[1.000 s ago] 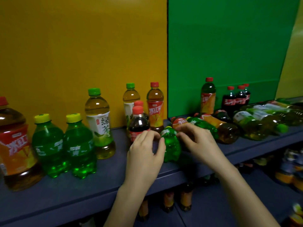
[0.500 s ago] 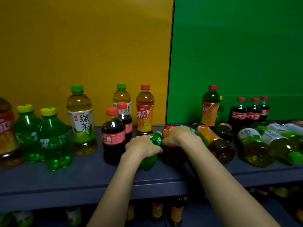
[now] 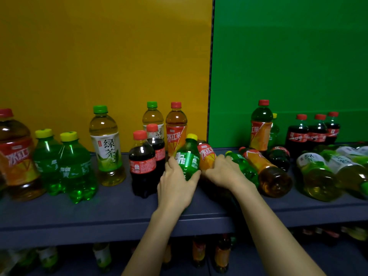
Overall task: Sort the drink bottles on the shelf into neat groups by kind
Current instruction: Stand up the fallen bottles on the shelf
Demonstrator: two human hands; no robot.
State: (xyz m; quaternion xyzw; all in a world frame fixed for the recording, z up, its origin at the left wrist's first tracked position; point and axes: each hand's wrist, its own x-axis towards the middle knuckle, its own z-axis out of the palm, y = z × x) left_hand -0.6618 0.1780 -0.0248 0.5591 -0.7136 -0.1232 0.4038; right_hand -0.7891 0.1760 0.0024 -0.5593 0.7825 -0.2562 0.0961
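Gripping green bottle (image 3: 188,159), left hand (image 3: 176,188) curled

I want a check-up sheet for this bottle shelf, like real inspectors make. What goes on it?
Surface: dark shelf, with bottles along its whole width.
Job's things: standing on the left are two green soda bottles, a green tea bottle and two cola bottles. On the right is a heap of lying bottles, with three cola bottles upright behind it.
Clutter: nothing seen.
Hands: left hand grips a yellow-capped soda bottle. Right hand grips a tilted iced tea bottle beside it.
Cables: nothing seen.
Surroundings: yellow panel and green panel behind the shelf. A lower shelf holds more bottles.
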